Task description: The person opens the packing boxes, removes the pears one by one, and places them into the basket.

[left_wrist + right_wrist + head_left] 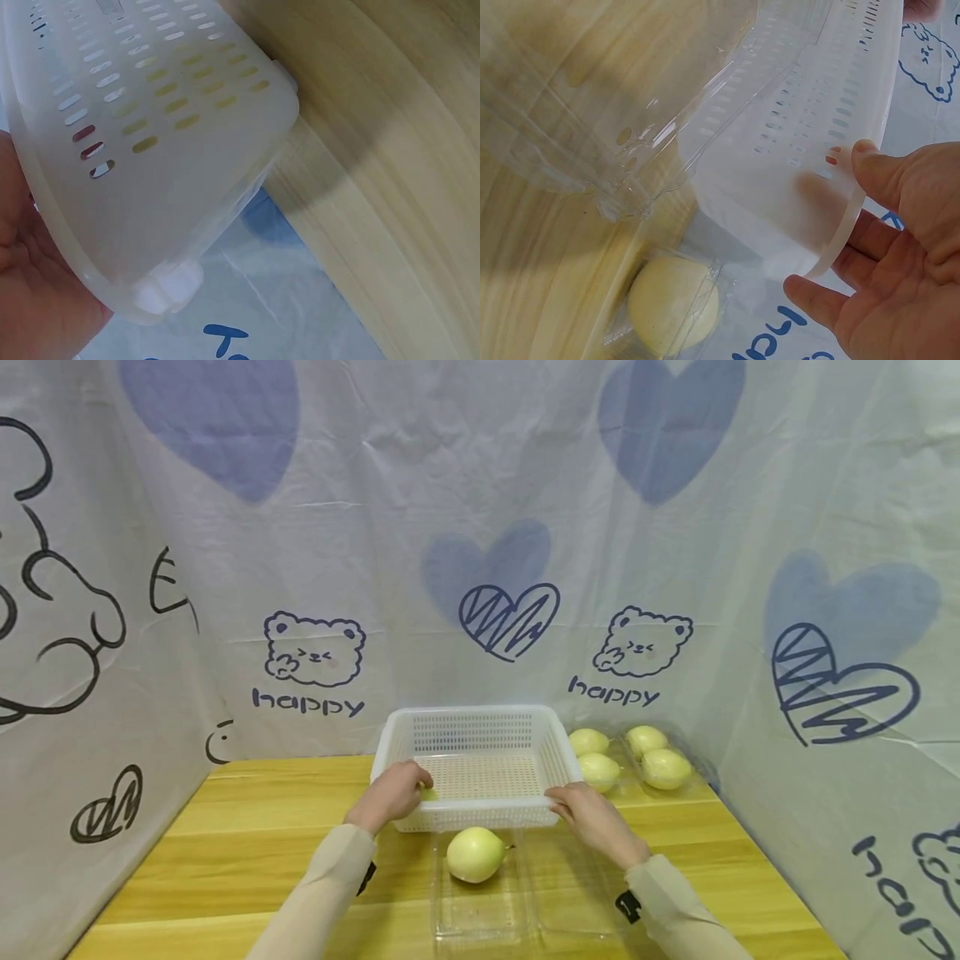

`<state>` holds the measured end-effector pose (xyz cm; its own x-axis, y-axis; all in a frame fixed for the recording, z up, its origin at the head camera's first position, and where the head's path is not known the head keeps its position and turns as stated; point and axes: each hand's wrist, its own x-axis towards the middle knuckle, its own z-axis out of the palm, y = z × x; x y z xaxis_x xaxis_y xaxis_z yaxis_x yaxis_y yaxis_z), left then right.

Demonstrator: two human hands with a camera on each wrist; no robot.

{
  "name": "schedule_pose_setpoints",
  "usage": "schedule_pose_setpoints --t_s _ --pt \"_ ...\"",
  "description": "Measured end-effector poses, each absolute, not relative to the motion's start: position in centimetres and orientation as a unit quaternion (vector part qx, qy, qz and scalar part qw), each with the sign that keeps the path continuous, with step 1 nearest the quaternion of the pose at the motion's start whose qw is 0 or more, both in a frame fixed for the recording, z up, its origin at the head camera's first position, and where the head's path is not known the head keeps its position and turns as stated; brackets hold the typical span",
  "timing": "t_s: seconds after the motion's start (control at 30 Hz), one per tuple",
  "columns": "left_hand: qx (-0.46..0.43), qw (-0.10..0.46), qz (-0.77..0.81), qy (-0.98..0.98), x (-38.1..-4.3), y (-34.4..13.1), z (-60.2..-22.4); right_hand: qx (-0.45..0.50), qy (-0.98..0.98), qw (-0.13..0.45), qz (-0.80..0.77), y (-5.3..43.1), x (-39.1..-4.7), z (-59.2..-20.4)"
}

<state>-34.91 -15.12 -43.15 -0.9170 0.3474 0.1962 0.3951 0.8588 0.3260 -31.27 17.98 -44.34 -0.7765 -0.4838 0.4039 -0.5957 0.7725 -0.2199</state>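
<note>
A white perforated plastic basket (480, 814) stands on the wooden table. My left hand (393, 793) grips its near left corner, fingers over the rim; finger colour shows through the slots in the left wrist view. A patch of yellow-green shows beside those fingers, and yellow shows through the basket wall (172, 217). My right hand (907, 247) pinches the rim at the near right corner, thumb outside and fingers inside. In front of the basket, a pale yellow pear (476, 854) with a short stem sits in an opened clear plastic clamshell box (480, 917).
To the basket's right, more pears (666, 769) lie in clear plastic packs by the back cloth. Printed white cloth (480, 527) hangs behind and along both sides of the table (225, 852).
</note>
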Motion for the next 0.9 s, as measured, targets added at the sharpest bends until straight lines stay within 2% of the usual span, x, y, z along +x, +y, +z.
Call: schedule_pose_setpoints --t_s 0.2,0.37,0.53,0.73,0.9 --pt "-0.197 0.117 -0.198 -0.953 -34.6 -15.5 -43.3 0.273 -0.929 0.166 0.186 17.6 -31.0 -44.4" --pt "-0.172 0.210 -0.208 -0.940 -33.7 -15.9 -43.4 0.259 -0.931 0.174 0.189 17.4 -30.8 -44.5" --pt "-0.099 0.295 -0.208 -0.927 -32.8 -16.5 -44.2 0.251 -0.929 0.199 0.185 17.8 -30.6 -44.8" --pt "-0.046 0.287 -0.232 -0.928 -32.3 -17.2 -44.5 0.247 -0.912 0.262 0.198 18.0 -30.0 -44.9" --pt "-0.008 0.270 -0.237 -0.933 -32.3 -17.6 -44.6 0.250 -0.910 0.257 0.210 17.3 -29.4 -44.5"
